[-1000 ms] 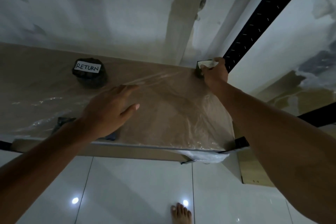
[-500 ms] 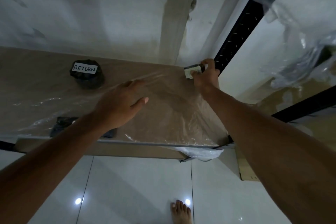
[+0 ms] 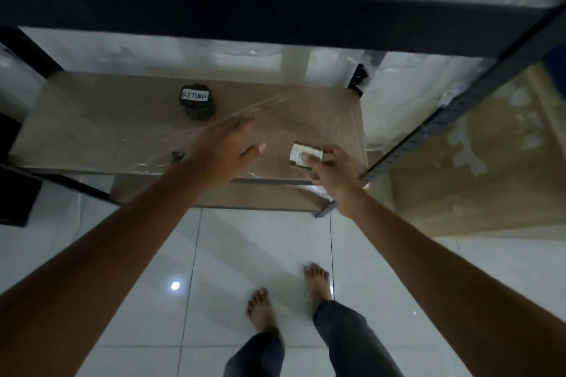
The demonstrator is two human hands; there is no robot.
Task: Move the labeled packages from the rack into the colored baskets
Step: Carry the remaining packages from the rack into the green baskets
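A plastic-wrapped brown shelf (image 3: pixel 101 128) of the black metal rack holds a dark round package with a white RETURN label (image 3: pixel 196 100) near its back. My right hand (image 3: pixel 332 170) grips a small dark package with a white label (image 3: pixel 301 154) above the shelf's front right part. My left hand (image 3: pixel 228 147) hovers flat over the shelf's middle, fingers spread, holding nothing. Another small dark package (image 3: pixel 177 156) peeks out just left of my left wrist. No baskets are in view.
A black rack beam (image 3: pixel 275 12) crosses overhead and a slanted black upright (image 3: pixel 453 113) runs down the right. A lower shelf (image 3: pixel 251 197) shows under the front edge. White glossy floor tiles (image 3: pixel 251 254) and my bare feet lie below. A dark object (image 3: pixel 15 196) sits at far left.
My right hand has pulled the small labeled package from the shelf's back right corner toward the front edge. The view has drawn back and tilted down, showing the rack frame and my feet.
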